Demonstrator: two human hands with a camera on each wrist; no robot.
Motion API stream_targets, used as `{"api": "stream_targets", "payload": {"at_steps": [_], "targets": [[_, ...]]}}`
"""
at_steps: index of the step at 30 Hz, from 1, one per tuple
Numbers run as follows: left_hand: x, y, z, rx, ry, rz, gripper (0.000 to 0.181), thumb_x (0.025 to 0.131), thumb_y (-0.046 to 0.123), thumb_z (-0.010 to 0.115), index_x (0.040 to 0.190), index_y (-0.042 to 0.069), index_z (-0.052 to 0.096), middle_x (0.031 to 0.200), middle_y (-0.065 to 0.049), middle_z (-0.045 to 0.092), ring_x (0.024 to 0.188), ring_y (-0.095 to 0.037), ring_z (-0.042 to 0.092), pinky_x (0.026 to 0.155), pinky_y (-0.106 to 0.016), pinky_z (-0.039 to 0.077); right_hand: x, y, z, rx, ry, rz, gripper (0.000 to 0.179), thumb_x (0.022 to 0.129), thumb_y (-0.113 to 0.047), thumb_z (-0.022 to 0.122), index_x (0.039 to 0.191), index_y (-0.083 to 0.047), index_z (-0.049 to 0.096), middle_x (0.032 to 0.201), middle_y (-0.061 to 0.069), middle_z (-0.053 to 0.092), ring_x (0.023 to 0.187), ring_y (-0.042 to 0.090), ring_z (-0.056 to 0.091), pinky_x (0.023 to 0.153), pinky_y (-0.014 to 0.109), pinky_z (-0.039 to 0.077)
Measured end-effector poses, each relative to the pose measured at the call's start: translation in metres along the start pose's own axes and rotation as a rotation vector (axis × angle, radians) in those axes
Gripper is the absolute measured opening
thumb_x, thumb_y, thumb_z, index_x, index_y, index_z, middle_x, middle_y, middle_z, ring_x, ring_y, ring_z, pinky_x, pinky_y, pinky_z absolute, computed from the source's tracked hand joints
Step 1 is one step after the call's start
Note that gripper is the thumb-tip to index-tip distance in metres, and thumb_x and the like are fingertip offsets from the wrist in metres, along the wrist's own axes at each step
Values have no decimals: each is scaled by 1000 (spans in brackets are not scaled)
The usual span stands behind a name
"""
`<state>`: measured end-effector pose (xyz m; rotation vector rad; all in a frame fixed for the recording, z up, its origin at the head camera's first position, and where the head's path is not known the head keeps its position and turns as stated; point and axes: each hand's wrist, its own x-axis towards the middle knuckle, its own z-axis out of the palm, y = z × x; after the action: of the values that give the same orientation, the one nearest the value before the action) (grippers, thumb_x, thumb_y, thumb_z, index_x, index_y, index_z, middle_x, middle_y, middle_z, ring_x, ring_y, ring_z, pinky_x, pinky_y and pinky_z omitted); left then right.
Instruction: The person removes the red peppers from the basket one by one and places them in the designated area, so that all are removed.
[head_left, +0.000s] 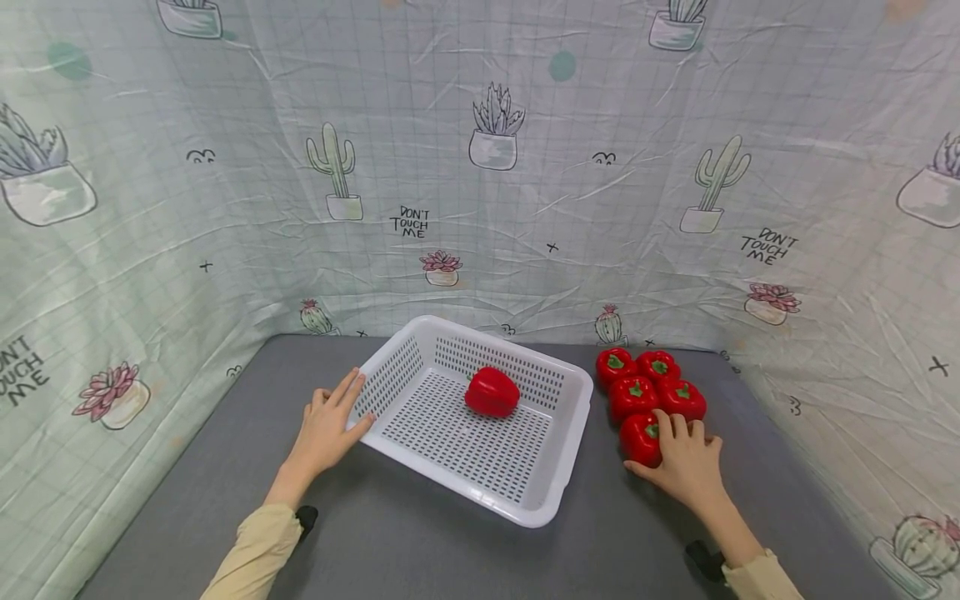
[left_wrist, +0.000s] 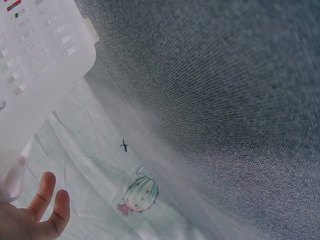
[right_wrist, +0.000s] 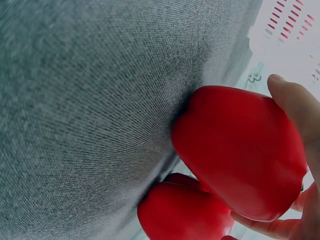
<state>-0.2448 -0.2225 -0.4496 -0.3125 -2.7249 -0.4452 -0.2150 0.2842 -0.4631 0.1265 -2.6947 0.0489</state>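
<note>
My right hand has its thumb and fingers round the nearest red bell pepper, which is at the front of a cluster. In the right wrist view this bell pepper lies between thumb and fingertips, low over the grey cloth. Spread fingers of my left hand reach the left rim of a white perforated basket. Two loosely bent fingers show beside the basket wall in the left wrist view. Inside the basket, one red bell pepper lies on its side.
Several other red bell peppers stand close together to the right of the basket, green stems up. Grey cloth covers the table. A patterned curtain rises behind and along both sides.
</note>
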Motion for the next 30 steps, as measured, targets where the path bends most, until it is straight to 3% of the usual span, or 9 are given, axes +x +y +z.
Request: {"api": "stream_targets", "payload": {"at_steps": [9, 15, 23, 30], "targets": [[0, 1, 0, -2, 20, 8, 65, 83, 36, 57, 137, 8, 35, 143, -12, 32, 91, -31, 38, 67, -41, 27, 1, 0, -3, 14, -21, 6, 93, 50, -50, 79, 118, 1, 43, 105, 26, 49, 93, 45, 40, 69, 64, 32], [0, 1, -1, -7, 5, 5, 65, 83, 36, 56, 138, 9, 34, 144, -12, 31, 92, -32, 38, 67, -41, 28, 2, -3, -8, -2, 56, -35, 94, 48, -54, 78, 118, 1, 45, 106, 24, 49, 92, 43, 41, 68, 63, 32], [-1, 1, -2, -2, -18, -6, 66, 83, 35, 57, 139, 9, 33, 145, -11, 30, 92, -32, 38, 68, -41, 28, 15, -18, -34, 8, 181, -139, 91, 50, -54, 77, 119, -2, 46, 109, 20, 50, 95, 39, 43, 71, 57, 33], [0, 2, -2, -3, -10, 3, 66, 83, 35, 57, 138, 9, 33, 144, -12, 30, 90, -31, 38, 66, -38, 27, 26, -34, -55, 36, 181, -177, 84, 54, -48, 77, 119, -4, 46, 112, 19, 50, 99, 37, 43, 74, 56, 33]]}}
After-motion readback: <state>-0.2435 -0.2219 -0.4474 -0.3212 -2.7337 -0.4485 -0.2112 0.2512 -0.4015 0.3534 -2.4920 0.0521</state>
